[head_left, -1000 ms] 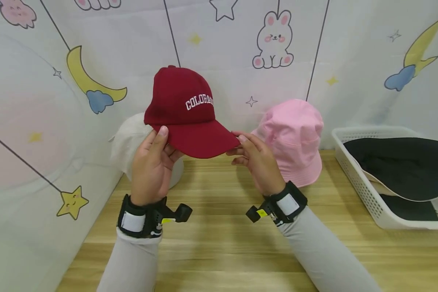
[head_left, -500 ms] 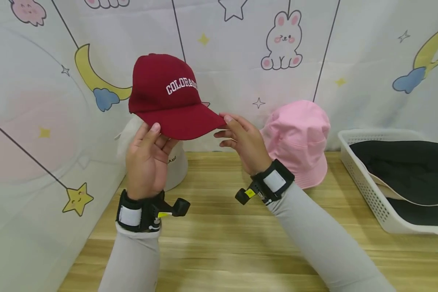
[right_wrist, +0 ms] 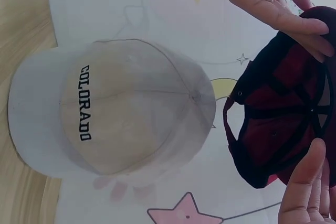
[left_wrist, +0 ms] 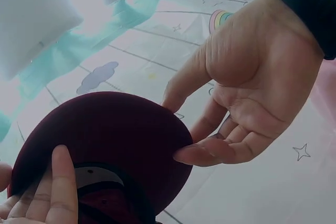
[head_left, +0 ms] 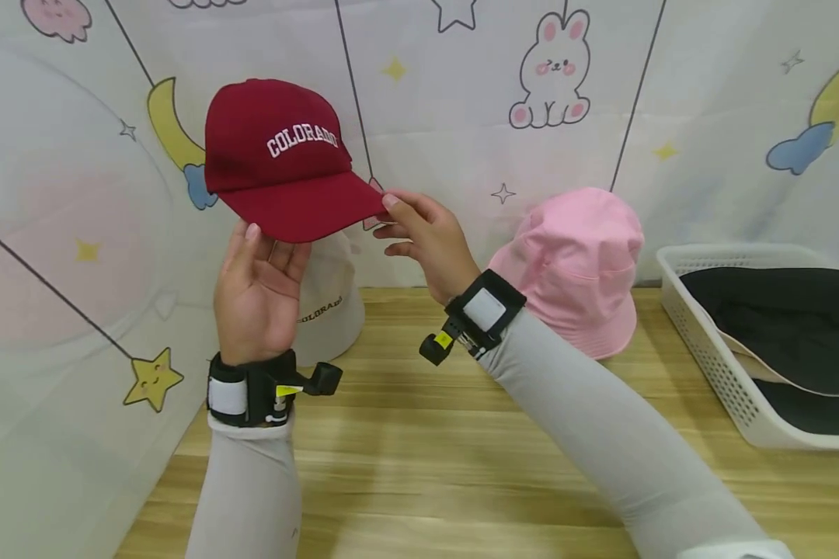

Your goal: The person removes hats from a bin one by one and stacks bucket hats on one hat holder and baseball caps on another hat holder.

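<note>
A red baseball cap (head_left: 280,155) lettered COLORADO hangs in the air at the upper left of the head view, brim toward me. My left hand (head_left: 259,303) holds the left part of its brim, with long fingers (left_wrist: 64,187) underneath. At the brim's right corner, my right hand (head_left: 426,241) pinches the edge between thumb and fingers. The cap's dark underside (right_wrist: 283,108) shows in the right wrist view. Behind and below it stands a white COLORADO cap (right_wrist: 131,108), partly hidden by the left hand in the head view.
A pink bucket hat (head_left: 580,264) stands on the wooden table (head_left: 405,450), right of the white cap. Farther right, a white plastic basket (head_left: 713,365) holds a black item (head_left: 790,326). A patterned white cloth (head_left: 447,132) forms the backdrop.
Both hands have carried the red cap up and to the left. More of the white cap's front now shows beneath it.
</note>
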Tool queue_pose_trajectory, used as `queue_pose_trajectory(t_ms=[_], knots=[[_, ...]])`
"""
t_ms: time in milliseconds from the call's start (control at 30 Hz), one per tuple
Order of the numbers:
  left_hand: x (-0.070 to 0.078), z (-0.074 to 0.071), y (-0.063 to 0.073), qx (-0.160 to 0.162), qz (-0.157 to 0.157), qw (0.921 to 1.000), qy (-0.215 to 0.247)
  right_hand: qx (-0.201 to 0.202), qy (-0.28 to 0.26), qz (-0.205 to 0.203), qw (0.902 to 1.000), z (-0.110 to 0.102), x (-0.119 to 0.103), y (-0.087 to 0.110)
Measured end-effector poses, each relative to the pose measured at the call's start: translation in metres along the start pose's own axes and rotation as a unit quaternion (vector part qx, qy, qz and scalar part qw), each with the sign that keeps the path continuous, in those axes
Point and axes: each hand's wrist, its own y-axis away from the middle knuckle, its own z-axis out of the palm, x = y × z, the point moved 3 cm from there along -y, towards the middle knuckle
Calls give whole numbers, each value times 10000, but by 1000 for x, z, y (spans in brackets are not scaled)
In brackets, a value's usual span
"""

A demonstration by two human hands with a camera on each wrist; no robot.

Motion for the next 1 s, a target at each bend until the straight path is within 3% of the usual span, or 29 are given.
queue_pose_trajectory(t_ms=[267, 500, 733, 1000], knots=[[4, -18, -7, 294, 41, 9965, 782, -32, 159, 188, 9997, 19, 8, -18], [-1, -35, -11, 1064, -34, 9861, 1276, -29, 585, 383, 9975, 27, 21, -32], [-12, -46, -7, 2107, -308, 9728, 909, -75, 960, 529, 9939, 28, 40, -35], [-31, -50, -2, 2791, -502, 9583, 342, -174, 1327, 620, 9891, 18, 50, -33]])
